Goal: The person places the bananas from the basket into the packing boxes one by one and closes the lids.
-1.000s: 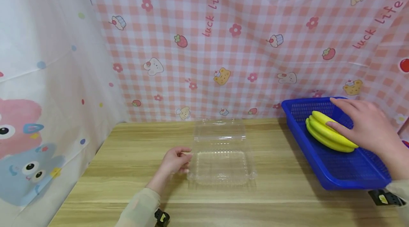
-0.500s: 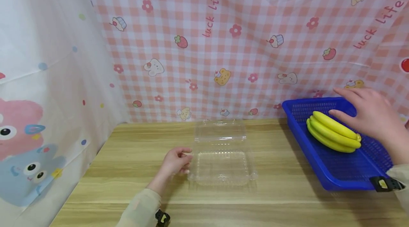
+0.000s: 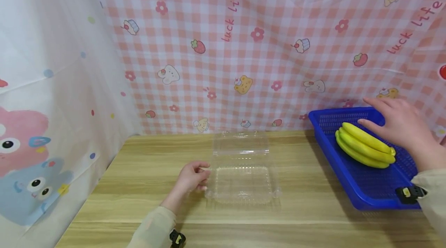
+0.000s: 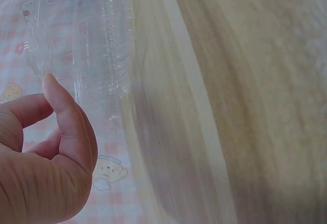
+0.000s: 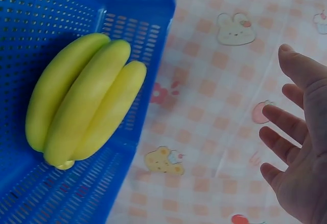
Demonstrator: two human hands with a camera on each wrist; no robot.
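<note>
A clear plastic clamshell box (image 3: 242,182) lies open on the wooden table, its lid (image 3: 241,142) folded back toward the curtain. My left hand (image 3: 192,176) pinches at the box's left edge; in the left wrist view, its thumb and curled fingers (image 4: 69,116) meet right at the clear rim. Over on the right, a bunch of yellow bananas (image 3: 365,145) rests inside a blue plastic basket (image 3: 336,170). Above the bananas and the basket's right side hovers my right hand (image 3: 400,124), fingers spread and nothing in them. The right wrist view shows it apart from the bananas (image 5: 84,101).
A pink checked curtain (image 3: 223,58) hangs right behind the table (image 3: 153,162). To the left is a white cartoon-print curtain (image 3: 69,85). The basket's raised walls stand around the bananas.
My right hand has lifted up off the bananas and now hovers above them, uncovering their stem end. The left hand and the box stay put.
</note>
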